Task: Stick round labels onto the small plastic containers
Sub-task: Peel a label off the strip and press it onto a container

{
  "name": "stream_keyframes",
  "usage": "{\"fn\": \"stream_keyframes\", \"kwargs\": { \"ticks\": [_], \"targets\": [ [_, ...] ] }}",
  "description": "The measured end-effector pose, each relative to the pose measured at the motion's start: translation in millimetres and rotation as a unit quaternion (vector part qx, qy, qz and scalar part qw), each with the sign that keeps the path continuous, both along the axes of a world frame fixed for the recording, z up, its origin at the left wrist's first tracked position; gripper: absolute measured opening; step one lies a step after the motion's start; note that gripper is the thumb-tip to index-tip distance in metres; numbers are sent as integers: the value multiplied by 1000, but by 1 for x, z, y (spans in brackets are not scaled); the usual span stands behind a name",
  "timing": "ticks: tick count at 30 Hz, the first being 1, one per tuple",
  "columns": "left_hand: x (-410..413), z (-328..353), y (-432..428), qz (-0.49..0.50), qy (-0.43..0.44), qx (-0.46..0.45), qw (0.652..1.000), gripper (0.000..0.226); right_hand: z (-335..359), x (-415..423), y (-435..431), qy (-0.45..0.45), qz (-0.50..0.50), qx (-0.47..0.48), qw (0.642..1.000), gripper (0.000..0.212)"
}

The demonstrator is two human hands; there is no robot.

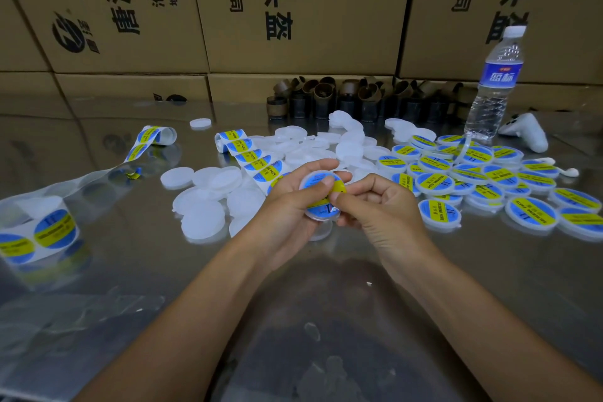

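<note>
Squarely over the steel table [326,287], both hands work on one small container [318,214].

Far left of that container sits a label roll [42,235], its clear backing trailing away from it. Nearer on the left lie a label strip [257,163] in blue and yellow and a heap of plain white containers [208,192]. The left hand [293,202] curls its fingers round the container, with the thumb laid across the round label [321,181] on top. The right hand [375,206], at the container's right edge, has curled fingers, with thumb and forefinger pinching the label's yellow rim. Right of the container spreads a pile of labelled containers [489,179]. Farther right and behind it a water bottle [492,85] stands upright, a white controller [525,130] just beside it.
</note>
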State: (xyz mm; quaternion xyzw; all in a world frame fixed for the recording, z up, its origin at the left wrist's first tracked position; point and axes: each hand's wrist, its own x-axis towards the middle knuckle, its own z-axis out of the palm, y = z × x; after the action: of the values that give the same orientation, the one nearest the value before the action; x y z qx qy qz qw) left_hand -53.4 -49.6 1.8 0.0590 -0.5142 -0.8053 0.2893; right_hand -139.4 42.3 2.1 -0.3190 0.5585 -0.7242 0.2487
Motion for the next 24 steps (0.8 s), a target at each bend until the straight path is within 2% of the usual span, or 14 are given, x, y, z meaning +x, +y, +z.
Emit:
{"fn": "stream_keyframes", "kwargs": {
  "ticks": [13,18,24],
  "targets": [
    [0,-3,-2,0,-4,-17,1000,22,1,-1,1,17,-10,8,1000,16],
    [-1,-4,-2,5,-8,-20,1000,30,0,3,3,141,-78,30,986,18],
    [-1,-4,1,-9,-17,-35,999,35,-6,1,1,244,-143,45,958,21]
  ]
}}
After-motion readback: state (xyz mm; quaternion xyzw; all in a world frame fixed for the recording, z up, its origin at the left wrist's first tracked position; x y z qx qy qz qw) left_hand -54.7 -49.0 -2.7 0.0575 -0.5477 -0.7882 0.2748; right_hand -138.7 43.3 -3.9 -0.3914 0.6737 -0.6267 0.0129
